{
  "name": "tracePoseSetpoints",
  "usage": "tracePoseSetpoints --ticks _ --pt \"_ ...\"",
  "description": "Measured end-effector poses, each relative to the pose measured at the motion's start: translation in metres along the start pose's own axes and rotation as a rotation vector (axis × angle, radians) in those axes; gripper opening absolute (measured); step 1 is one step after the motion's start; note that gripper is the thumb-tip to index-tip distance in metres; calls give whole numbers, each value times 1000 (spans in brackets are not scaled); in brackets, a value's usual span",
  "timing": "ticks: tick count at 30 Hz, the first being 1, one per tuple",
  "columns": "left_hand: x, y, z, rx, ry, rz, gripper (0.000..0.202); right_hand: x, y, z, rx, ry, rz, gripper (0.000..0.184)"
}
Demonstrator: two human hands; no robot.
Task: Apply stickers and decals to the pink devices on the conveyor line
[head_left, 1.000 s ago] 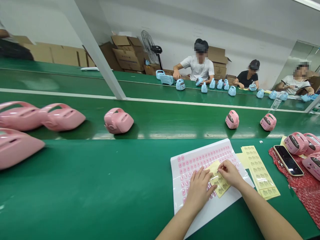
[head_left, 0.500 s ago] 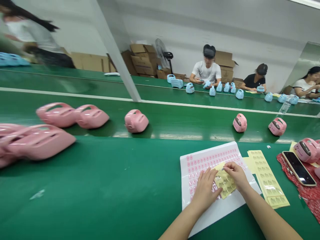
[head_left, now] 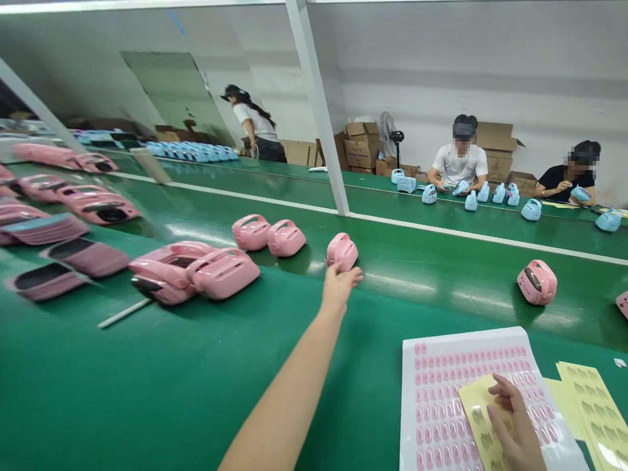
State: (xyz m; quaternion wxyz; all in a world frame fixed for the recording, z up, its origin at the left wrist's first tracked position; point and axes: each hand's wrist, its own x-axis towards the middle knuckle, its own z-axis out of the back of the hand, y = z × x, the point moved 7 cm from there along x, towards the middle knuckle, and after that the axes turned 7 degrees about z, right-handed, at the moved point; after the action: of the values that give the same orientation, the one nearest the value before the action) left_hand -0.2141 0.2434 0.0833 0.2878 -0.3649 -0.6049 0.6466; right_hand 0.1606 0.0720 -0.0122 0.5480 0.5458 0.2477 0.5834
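Note:
My left hand (head_left: 338, 288) is stretched out to a pink plastic handled case (head_left: 343, 250) on the green belt. Its fingers are spread at the case's near side and overlap its lower edge; whether they touch it I cannot tell. My right hand (head_left: 514, 425) hovers over a small yellow sticker sheet (head_left: 478, 418), its fingers curled but thumb and forefinger apart. No object shows between them. Beneath lies a white sheet with rows of pink oval stickers (head_left: 441, 394).
Further pink cases (head_left: 226, 273) stand to the left, beside a thin white stick (head_left: 125, 314). Another pink case (head_left: 537, 282) is at right on the belt. More yellow sticker sheets (head_left: 596, 412) lie at far right. Across, co-workers (head_left: 461, 160) sit among blue cases (head_left: 471, 201); a post (head_left: 318, 111) rises between.
My left hand has left the yellow sticker sheet and reached forward and left to the pink case. My right hand's pinch at the sheet has loosened. The view has turned left.

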Motion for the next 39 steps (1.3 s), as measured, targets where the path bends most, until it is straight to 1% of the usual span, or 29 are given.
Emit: tracePoseSetpoints --ticks 2,3,4,6,8,11,14,16,19,21,23,25,27,28,29,30,31,32,34,36,37,38,39 --pt "40 -5 14 -29 -82 32 26 -3 -2 -5 1 21 14 43" --pt "55 -5 17 -37 -92 55 22 -4 -4 -8 11 25 18 45" --pt "67 -4 18 -44 -89 79 21 -6 -7 -10 22 24 20 46" --pt "83 2 18 -50 -67 125 25 -8 -12 -15 38 12 20 50" --pt "89 7 16 -46 -36 162 30 -10 -17 -19 45 -4 13 54" --pt "89 12 8 -16 34 195 31 -11 -21 -22 52 -23 -1 58" --pt "82 9 -5 35 110 200 31 -8 -16 -23 61 -23 0 59" --pt "73 4 -16 60 130 173 31 -6 -10 -23 85 -16 -9 59" --pt "46 -5 -33 88 157 80 26 -5 -2 -20 120 -17 -21 57" --pt "16 -7 -44 116 197 -3 16 -3 3 -14 92 -21 -4 54" --pt "-24 -5 -52 155 252 -100 9 2 11 -4 6 -34 29 52" --pt "-70 2 -57 203 315 -182 9 11 23 6 -62 -51 71 54" --pt "-115 10 -63 267 389 -259 9 26 43 9 -26 -45 118 60" --pt "-140 9 -69 393 423 -422 10 34 55 6 24 -10 144 63" --pt "-164 9 -75 505 427 -575 14 42 67 1 75 11 158 65" --pt "-184 9 -80 593 425 -708 19 49 78 -2 122 -1 162 66" --pt "-203 10 -85 660 429 -825 25 56 88 -8 168 -1 169 68" --pt "-218 11 -89 696 433 -915 29 63 96 -15 219 16 173 68" --pt "-239 13 -95 705 471 -1024 33 72 101 -25 346 -5 125 68" --pt "-250 15 -95 647 534 -1047 31 76 95 -27 480 -61 29 66" --pt "-251 16 -92 592 550 -1019 29 77 90 -26 540 -94 -29 66" --pt "-248 16 -87 514 533 -957 26 77 84 -23 592 -124 -88 66" --pt "-241 16 -80 414 485 -860 25 76 79 -21 636 -145 -149 67"
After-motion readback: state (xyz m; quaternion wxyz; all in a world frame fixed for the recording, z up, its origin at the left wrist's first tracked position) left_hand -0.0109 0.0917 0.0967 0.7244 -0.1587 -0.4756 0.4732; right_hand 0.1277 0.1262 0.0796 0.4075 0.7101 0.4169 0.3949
